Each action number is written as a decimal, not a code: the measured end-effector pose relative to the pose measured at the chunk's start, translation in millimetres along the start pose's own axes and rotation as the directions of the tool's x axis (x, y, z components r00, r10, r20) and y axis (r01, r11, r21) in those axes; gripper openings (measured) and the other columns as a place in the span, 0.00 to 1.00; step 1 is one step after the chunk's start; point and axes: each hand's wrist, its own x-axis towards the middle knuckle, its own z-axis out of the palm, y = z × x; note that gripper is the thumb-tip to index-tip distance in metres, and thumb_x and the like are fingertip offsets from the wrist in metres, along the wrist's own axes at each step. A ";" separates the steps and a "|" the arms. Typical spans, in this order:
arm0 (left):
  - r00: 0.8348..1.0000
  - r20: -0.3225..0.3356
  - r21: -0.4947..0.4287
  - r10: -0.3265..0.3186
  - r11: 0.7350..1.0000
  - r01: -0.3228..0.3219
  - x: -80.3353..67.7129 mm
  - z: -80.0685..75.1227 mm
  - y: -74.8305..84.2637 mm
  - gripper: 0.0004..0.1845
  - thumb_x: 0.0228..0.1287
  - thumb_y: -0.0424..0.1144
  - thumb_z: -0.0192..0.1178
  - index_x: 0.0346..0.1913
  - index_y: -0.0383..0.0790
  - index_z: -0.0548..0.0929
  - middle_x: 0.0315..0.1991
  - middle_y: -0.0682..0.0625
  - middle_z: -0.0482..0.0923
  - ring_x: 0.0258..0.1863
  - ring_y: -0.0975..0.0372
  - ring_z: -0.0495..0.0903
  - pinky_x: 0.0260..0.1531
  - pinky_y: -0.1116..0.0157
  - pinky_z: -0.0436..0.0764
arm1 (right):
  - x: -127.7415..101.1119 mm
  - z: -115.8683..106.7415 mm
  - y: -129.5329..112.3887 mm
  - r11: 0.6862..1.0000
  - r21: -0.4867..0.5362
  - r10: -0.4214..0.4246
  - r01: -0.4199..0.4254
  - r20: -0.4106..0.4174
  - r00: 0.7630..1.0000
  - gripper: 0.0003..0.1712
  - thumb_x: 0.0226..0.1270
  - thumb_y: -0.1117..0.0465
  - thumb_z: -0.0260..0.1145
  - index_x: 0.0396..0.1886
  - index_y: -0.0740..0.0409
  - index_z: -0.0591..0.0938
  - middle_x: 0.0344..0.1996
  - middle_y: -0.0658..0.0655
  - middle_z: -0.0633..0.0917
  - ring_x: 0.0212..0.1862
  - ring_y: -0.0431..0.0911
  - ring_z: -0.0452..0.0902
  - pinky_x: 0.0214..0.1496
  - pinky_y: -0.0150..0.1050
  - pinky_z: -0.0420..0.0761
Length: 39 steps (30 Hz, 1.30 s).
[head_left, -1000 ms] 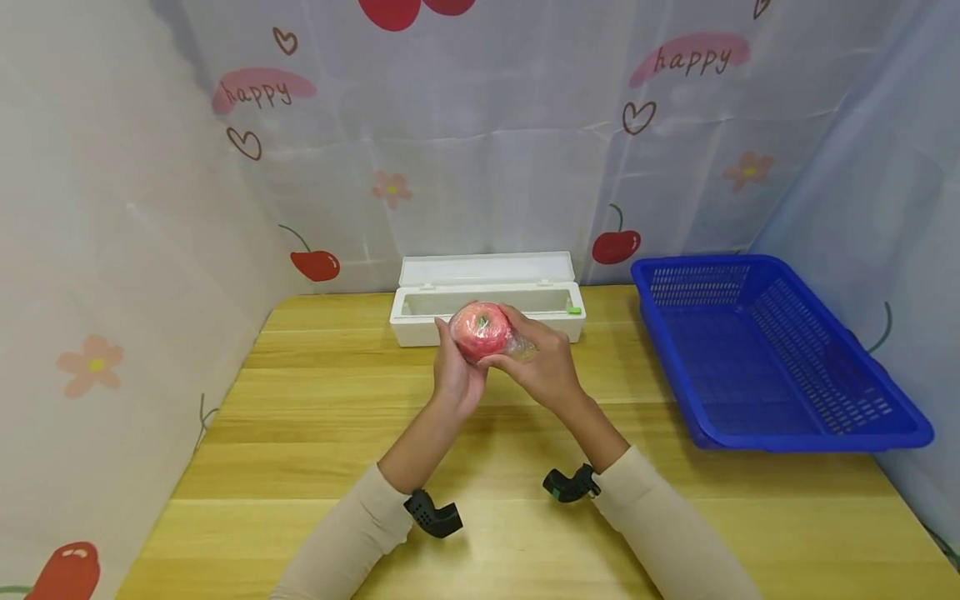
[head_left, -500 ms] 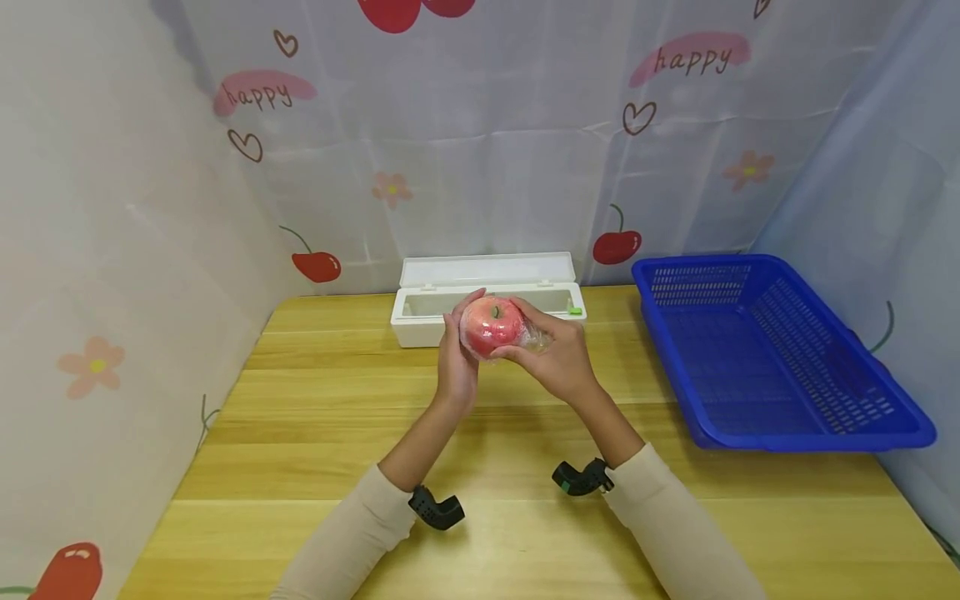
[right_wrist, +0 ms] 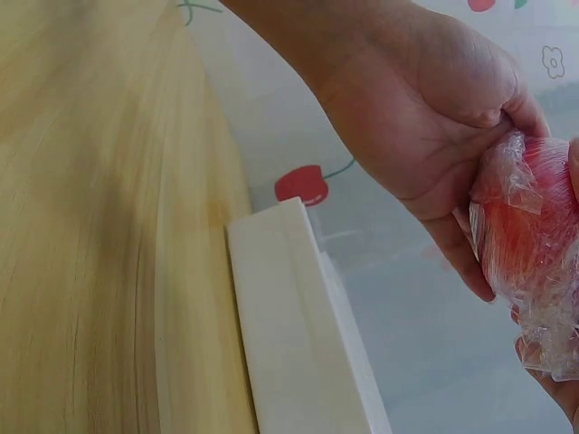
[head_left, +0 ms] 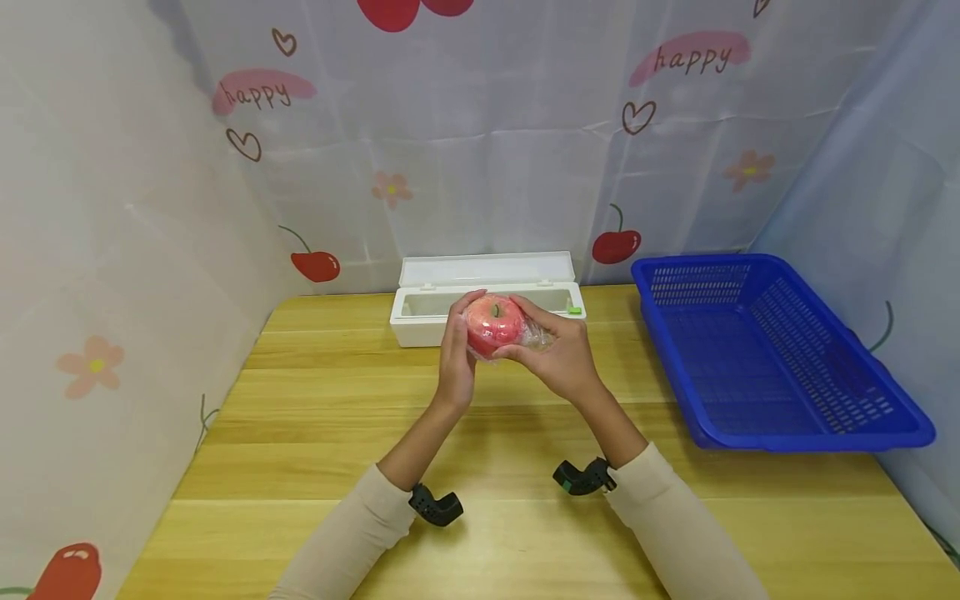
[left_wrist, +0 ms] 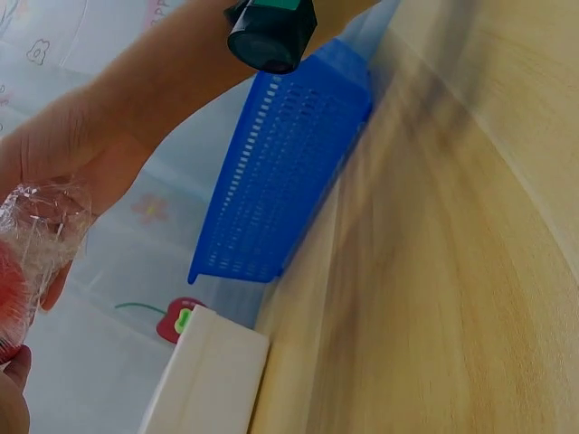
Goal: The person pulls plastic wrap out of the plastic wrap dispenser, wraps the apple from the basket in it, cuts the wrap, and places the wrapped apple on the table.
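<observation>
Head view: both hands hold a red apple (head_left: 493, 323) in the air above the wooden table (head_left: 315, 467), just in front of the white cling-film dispenser box (head_left: 420, 321), whose lid stands open. Left hand (head_left: 455, 367) cups the apple's left side, fingers curled round it. Right hand (head_left: 558, 358) grips the right side, where a bunch of clear cling film (head_left: 536, 336) gathers under the fingers. Right wrist view shows the film (right_wrist: 534, 271) crinkled over the fruit, the excess loose near the right fingertips. Judged step: wrap is mostly on and the loose tail is being closed off. Next move likely calls for pressing or twisting that tail flat against the skin while the left hand steadies the apple. Blue plastic basket (head_left: 772, 350) sits well apart on the right and looks empty.
</observation>
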 end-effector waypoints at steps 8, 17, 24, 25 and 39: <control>1.000 0.024 0.021 0.001 1.000 -0.002 0.7 -2.0 -1.0 0.26 0.84 0.46 0.26 0.70 0.36 0.63 0.64 0.44 0.67 0.59 0.54 0.73 0.53 0.64 0.83 | -0.7 -6.3 -31.7 1.000 0.004 0.007 -0.007 0.004 1.000 0.40 0.44 0.70 0.84 0.61 0.71 0.80 0.55 0.68 0.84 0.58 0.59 0.82 0.58 0.47 0.83; 1.000 0.022 0.034 0.000 0.999 -0.001 6.4 -6.7 2.6 0.29 0.84 0.48 0.26 0.69 0.33 0.68 0.65 0.41 0.70 0.61 0.52 0.74 0.57 0.61 0.82 | -0.7 0.1 1.4 0.999 0.010 -0.031 0.030 0.019 0.999 0.43 0.41 0.69 0.85 0.63 0.66 0.81 0.56 0.64 0.85 0.58 0.56 0.82 0.58 0.44 0.83; 1.000 0.007 0.156 0.000 0.988 -0.001 4.8 -5.1 0.5 0.26 0.84 0.47 0.27 0.67 0.39 0.70 0.64 0.45 0.70 0.57 0.55 0.75 0.52 0.61 0.84 | -1.2 -1.6 8.5 0.998 0.014 -0.065 0.065 0.016 0.998 0.43 0.44 0.63 0.86 0.64 0.59 0.82 0.56 0.59 0.85 0.57 0.52 0.84 0.56 0.42 0.84; 1.000 0.001 0.163 0.001 0.987 -0.001 4.4 -4.7 0.1 0.26 0.84 0.47 0.27 0.67 0.39 0.70 0.64 0.46 0.70 0.57 0.56 0.75 0.52 0.61 0.84 | -1.4 -1.7 8.3 0.998 0.013 -0.065 0.065 0.019 0.998 0.43 0.44 0.63 0.86 0.64 0.59 0.81 0.56 0.59 0.85 0.57 0.52 0.84 0.56 0.42 0.84; 1.000 -0.008 0.131 -0.020 0.991 0.021 2.0 -5.2 1.0 0.25 0.83 0.47 0.31 0.67 0.36 0.69 0.65 0.43 0.69 0.55 0.53 0.75 0.48 0.63 0.85 | -1.1 -2.3 6.6 0.998 -0.008 -0.056 0.057 0.053 0.997 0.43 0.46 0.62 0.85 0.65 0.60 0.81 0.57 0.61 0.85 0.57 0.55 0.83 0.57 0.44 0.84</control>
